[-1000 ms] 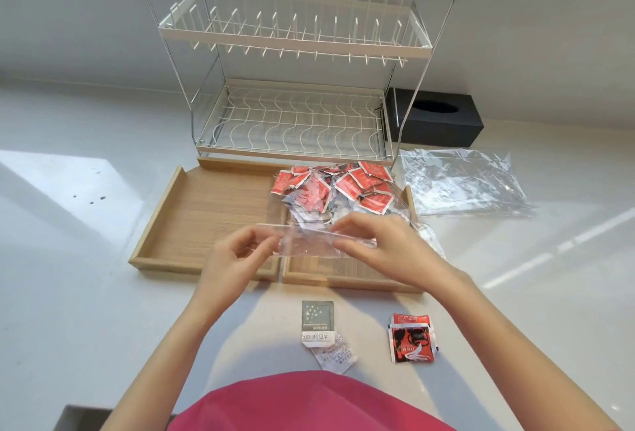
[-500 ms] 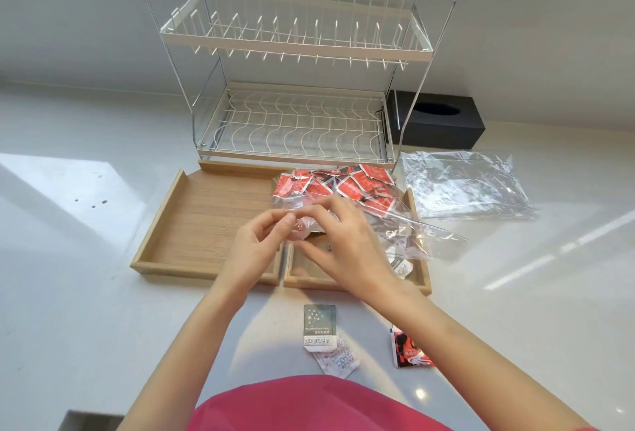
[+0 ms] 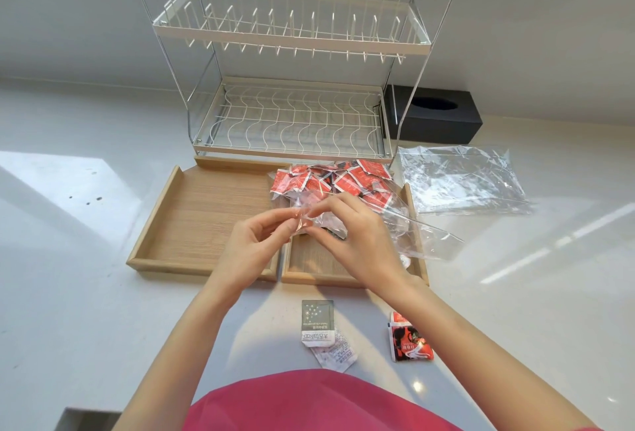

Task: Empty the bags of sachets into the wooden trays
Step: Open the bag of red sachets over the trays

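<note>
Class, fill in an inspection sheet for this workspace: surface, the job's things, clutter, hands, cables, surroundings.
Surface: white glossy counter, sunlit patches.
Job's things: two shallow wooden trays; left tray bare, right tray under a clear plastic bag of red sachets.
Clutter: empty crumpled clear bag; grey-green sachet, white sachet, red-black sachet loose on counter.
Hands: left hand and right hand pinch the bag's edge.
Cables: nothing seen.
Surroundings: two-tier wire dish rack, black tissue box.

A home kitchen, by the look of it: a two-tier wire dish rack (image 3: 292,87) stands on a pale, glossy counter (image 3: 68,293) against a plain wall, with a black tissue box (image 3: 443,121) just beside the rack
</note>
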Tool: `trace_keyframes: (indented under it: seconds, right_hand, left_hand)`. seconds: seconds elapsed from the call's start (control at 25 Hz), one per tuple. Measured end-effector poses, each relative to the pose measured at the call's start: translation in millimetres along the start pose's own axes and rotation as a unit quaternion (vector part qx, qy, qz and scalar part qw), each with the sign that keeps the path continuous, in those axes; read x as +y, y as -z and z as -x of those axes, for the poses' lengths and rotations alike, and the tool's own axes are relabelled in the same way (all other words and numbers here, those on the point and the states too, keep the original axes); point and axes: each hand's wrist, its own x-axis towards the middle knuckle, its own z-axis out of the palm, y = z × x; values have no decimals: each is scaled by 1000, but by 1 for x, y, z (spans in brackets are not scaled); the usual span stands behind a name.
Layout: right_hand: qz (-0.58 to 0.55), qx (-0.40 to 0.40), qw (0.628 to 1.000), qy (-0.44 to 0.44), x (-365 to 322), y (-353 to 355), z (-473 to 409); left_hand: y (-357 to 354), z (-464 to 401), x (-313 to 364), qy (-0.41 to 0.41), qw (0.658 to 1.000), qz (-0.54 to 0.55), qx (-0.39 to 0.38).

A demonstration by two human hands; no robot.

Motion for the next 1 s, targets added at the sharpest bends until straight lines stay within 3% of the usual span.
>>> trace_keyframes:
  seconds: [0.24,0.4,0.56,0.76,0.88,1.0]
  right_hand:
    - [-5,6,1000,1,-1,2,3]
    - [-29,35,999,17,-12,15,-11]
    - [-11,-75,997,-5,-16,25,-15]
    - [-105,-177,974,-93,-22,30,-12]
    - [-126,-260,952,-105,-22,26,-15]
    - [-173,-284,936,-118,-20,22,-17]
  left_hand:
    - [-3,0,3,-30,999,-23,11]
    - [-2,1,3,-62,993,-97,2]
    - [0,4,9,-125,973,-187,43]
    - [4,8,13,-239,933,-259,77]
    - [4,11,13,-236,936,-249,80]
    - [6,13,14,-233,952,-180,78]
